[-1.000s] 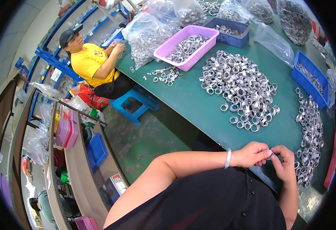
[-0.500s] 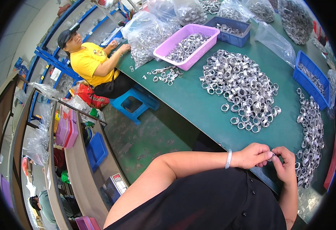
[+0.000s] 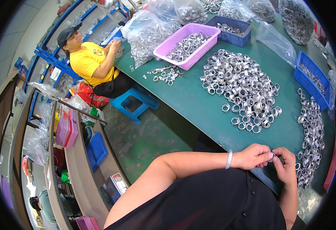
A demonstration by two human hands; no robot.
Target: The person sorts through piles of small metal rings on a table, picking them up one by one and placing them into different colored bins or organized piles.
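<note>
Heaped metal rings beyond both hands' fingers, apparently pinching one.

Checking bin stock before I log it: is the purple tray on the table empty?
No, the purple tray holds a heap of small silver metal rings.

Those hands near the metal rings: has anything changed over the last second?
Nothing visibly moved. The left hand and right hand stay together at the green table edge, pinching a small metal ring between their fingertips. The ring pile lies as before.
</note>
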